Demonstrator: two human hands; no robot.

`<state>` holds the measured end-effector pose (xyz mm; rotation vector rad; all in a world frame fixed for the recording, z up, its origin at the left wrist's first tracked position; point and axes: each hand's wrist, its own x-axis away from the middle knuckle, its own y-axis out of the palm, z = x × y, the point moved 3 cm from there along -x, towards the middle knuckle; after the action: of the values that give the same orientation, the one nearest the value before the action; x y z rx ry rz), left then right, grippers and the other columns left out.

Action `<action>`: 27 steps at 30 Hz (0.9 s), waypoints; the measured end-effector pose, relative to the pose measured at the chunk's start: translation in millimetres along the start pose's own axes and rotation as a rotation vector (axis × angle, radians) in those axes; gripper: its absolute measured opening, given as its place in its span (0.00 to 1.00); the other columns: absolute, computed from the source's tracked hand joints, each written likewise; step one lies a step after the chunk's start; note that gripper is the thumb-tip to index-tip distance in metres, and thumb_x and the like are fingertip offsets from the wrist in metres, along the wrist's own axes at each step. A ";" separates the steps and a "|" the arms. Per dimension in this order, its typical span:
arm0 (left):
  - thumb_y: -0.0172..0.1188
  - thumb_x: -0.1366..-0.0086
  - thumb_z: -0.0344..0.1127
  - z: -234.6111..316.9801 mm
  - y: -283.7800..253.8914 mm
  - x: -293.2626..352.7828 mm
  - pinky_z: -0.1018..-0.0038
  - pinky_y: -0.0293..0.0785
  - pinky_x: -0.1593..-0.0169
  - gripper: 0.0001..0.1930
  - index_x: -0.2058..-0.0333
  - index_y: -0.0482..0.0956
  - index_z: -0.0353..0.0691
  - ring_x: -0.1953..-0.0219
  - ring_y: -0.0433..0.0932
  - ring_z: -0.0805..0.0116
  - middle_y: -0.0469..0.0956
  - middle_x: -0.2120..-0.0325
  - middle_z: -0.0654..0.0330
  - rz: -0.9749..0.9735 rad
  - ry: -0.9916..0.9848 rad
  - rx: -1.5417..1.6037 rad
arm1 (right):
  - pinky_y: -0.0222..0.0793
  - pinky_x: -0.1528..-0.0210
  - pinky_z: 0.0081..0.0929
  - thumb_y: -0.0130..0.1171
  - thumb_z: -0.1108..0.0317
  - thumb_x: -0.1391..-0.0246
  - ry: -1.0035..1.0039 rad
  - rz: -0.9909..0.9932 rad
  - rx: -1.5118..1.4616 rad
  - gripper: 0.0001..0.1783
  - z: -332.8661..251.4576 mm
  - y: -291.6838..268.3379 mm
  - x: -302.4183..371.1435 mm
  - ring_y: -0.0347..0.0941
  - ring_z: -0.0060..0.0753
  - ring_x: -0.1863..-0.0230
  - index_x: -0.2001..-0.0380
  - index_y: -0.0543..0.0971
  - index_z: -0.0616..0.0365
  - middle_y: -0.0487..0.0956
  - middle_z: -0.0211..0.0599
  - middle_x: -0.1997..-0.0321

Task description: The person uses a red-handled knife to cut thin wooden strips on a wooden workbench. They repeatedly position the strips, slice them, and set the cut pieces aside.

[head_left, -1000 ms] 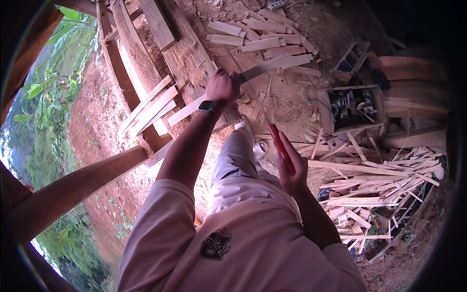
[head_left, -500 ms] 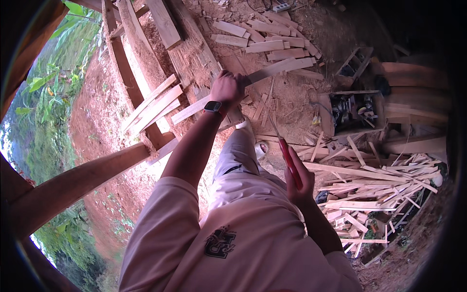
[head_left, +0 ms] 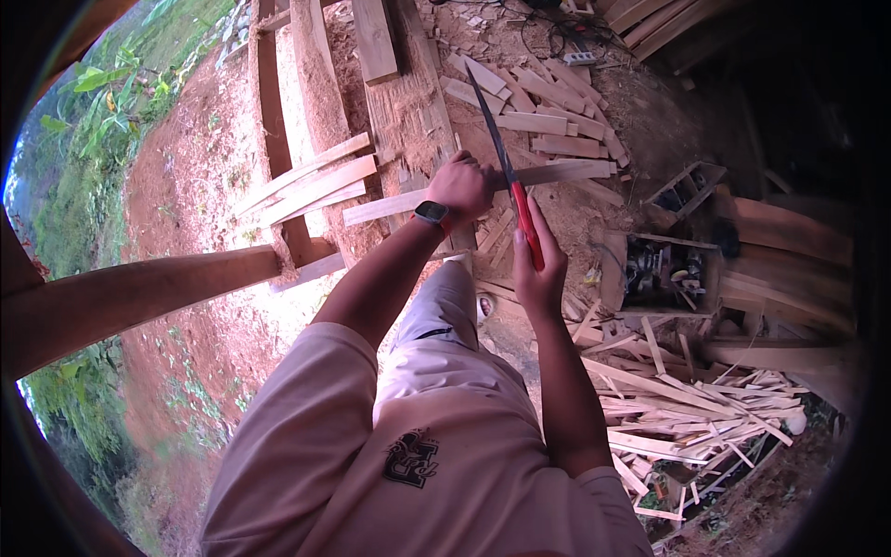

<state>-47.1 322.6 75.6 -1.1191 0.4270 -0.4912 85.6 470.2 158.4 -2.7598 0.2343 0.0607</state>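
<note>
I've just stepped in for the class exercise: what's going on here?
One person is handling wood with both hands. The left-hand grip is closed on a wooden strip that crosses a wider plank. The right-hand grip holds a red-handled tool, its long, thin blade pointing up and away. In this view the tool overlaps the strip; whether they touch can't be told. Short wood pieces lie beyond, to the right.
</note>
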 end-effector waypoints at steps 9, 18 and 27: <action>0.56 0.36 0.35 1.1 4.1 0.4 0.63 0.72 0.43 0.07 0.68 0.83 0.43 0.68 0.81 0.55 0.79 0.79 0.55 0.059 -0.036 0.033 | 0.55 0.76 0.17 0.49 0.53 0.26 0.397 -0.028 -0.160 0.34 -50.2 -77.9 122.1 0.62 0.11 0.79 0.27 0.68 0.65 0.77 0.28 0.71; 0.54 0.36 0.35 -2.2 0.9 -6.6 0.63 0.72 0.44 0.08 0.66 0.82 0.42 0.68 0.82 0.55 0.80 0.79 0.54 -0.026 -0.047 0.008 | 0.72 0.68 0.28 0.49 0.69 0.27 0.007 -0.042 0.085 0.26 -5.8 -0.4 17.4 0.80 0.31 0.71 0.30 0.71 0.66 0.85 0.54 0.50; 0.56 0.37 0.35 -4.1 5.8 -5.5 0.62 0.70 0.40 0.09 0.63 0.84 0.43 0.65 0.83 0.54 0.83 0.75 0.53 -0.041 -0.051 -0.040 | 0.65 0.72 0.17 0.46 0.69 0.25 0.304 -0.129 -0.029 0.27 -82.4 -86.1 115.3 0.68 0.12 0.75 0.28 0.68 0.66 0.87 0.48 0.48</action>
<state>-52.9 324.7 69.1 -1.1781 0.3714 -0.4911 214.9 501.3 257.5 -2.7959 0.1334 -0.3944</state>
